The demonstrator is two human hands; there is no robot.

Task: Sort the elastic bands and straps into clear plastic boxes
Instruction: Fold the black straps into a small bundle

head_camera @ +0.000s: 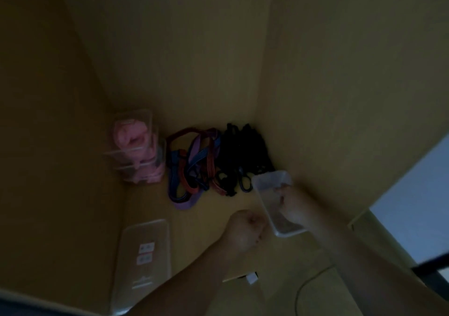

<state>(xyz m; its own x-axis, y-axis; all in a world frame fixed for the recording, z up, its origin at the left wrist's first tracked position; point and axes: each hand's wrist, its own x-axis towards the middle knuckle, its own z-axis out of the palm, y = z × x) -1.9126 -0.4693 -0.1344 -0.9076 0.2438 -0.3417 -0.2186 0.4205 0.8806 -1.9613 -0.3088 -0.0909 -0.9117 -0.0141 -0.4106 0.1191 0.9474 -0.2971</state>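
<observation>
- The scene is dim: a yellow shelf (209,221) closed in by yellow walls on its left, back and right sides.
- A stack of clear plastic boxes (142,161) stands in the back left corner of the shelf, with pink bands (130,135) packed inside.
- Just right of the stack, along the back edge, a tangle of coloured straps (194,162) in blue, purple and red-orange lies loose on the shelf.
- A pile of black straps (240,150) fills the back right corner, touching the coloured ones.
- The right hand (290,206) grips an empty clear box (269,182) by its long side, close to the right wall. The box is tilted, and its far end reaches the near tips of the black straps.
- The left hand (245,228) is closed into a fist near the middle of the shelf, just beside the near end of that box; nothing shows in it.
- A clear lid (145,233) with small labels (145,252) lies flat along the left edge, near the front.
- Beyond the front edge, a thin cable (300,289) and a small white plug (252,278) lie lower down.
</observation>
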